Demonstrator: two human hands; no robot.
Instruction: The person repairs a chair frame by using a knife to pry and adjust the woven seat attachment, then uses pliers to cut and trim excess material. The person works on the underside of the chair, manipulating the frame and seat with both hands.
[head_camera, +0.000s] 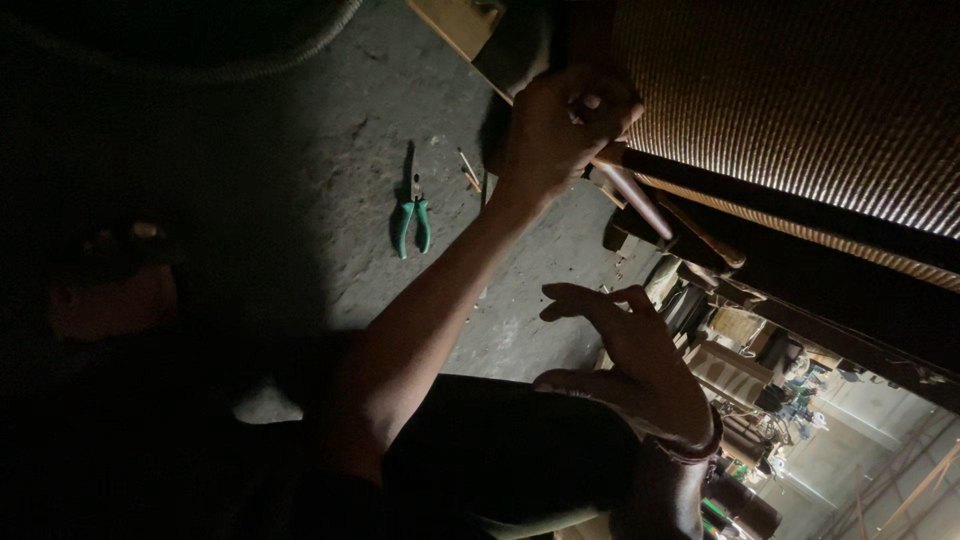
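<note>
My left hand (560, 125) is raised and closed around the top of a pale rod-like handle (640, 205), right against the dark wooden frame (760, 200) of a woven cane panel (800, 90). What the handle belongs to is hidden in shadow. My right hand (630, 350) hovers lower down with its fingers spread, holding nothing; a dark band circles its wrist. Both hands are close under the frame's edge.
Green-handled pliers (412, 215) lie on the grey concrete floor (330, 130), with a small thin stick (468, 170) nearby. A wooden board (455, 20) shows at the top. Cluttered workshop goods (750, 370) appear at lower right. The left side is in deep shadow.
</note>
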